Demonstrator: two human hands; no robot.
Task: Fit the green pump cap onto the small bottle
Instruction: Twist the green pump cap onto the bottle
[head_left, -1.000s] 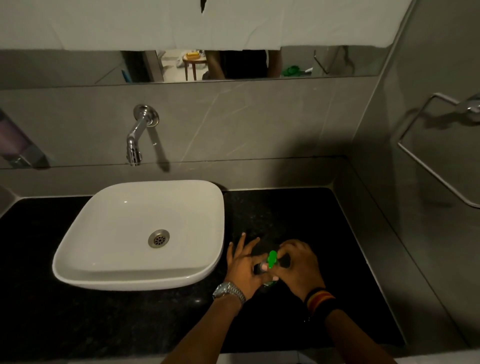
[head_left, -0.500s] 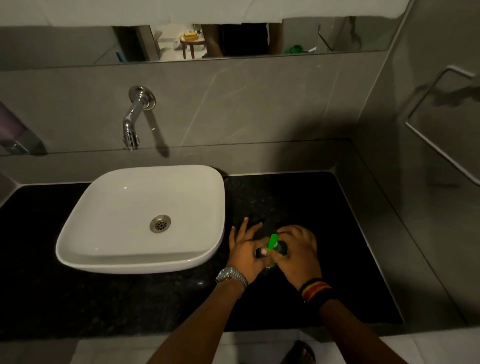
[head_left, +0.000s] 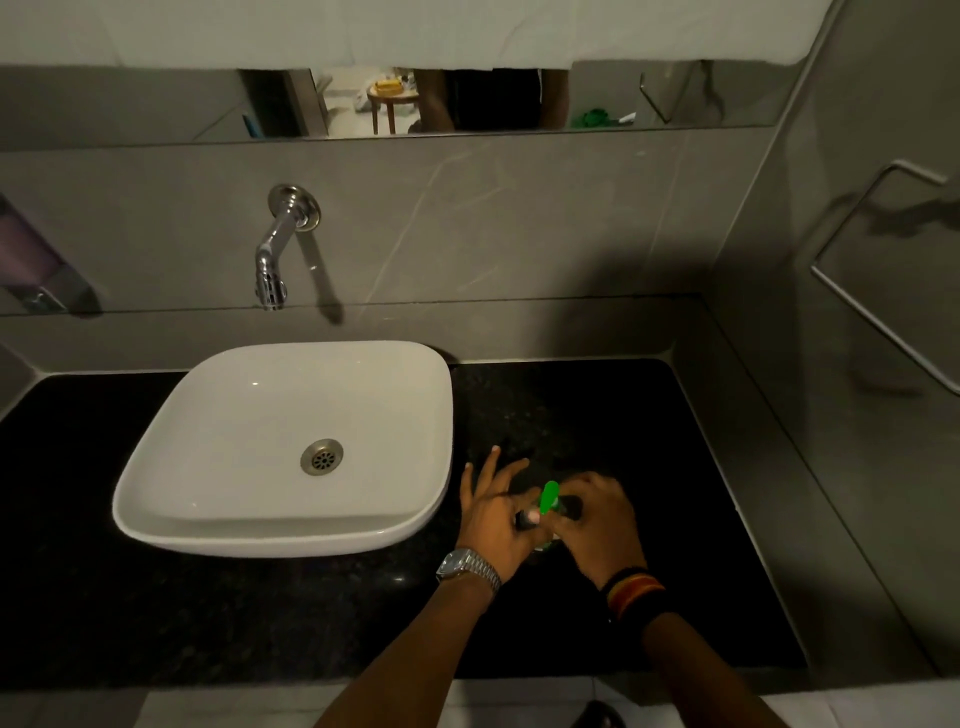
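Note:
The green pump cap (head_left: 548, 497) shows between my two hands, its bright nozzle pointing up and away from me. It sits on top of the small bottle (head_left: 546, 541), which is almost wholly hidden by my fingers. My left hand (head_left: 493, 514) grips the bottle with thumb and forefinger while its other fingers are spread. My right hand (head_left: 597, 525) is closed around the cap's collar from the right. Both hands hover over the black counter (head_left: 649, 431), to the right of the basin.
A white basin (head_left: 291, 447) sits on the counter to the left, with a chrome wall tap (head_left: 275, 254) above it. A grey tiled wall with a metal towel rail (head_left: 878, 306) closes the right side. A mirror strip runs along the back wall.
My hands stay together on the bottle and cap. The green nozzle has turned slightly between my fingers. The camera view has shifted a little.

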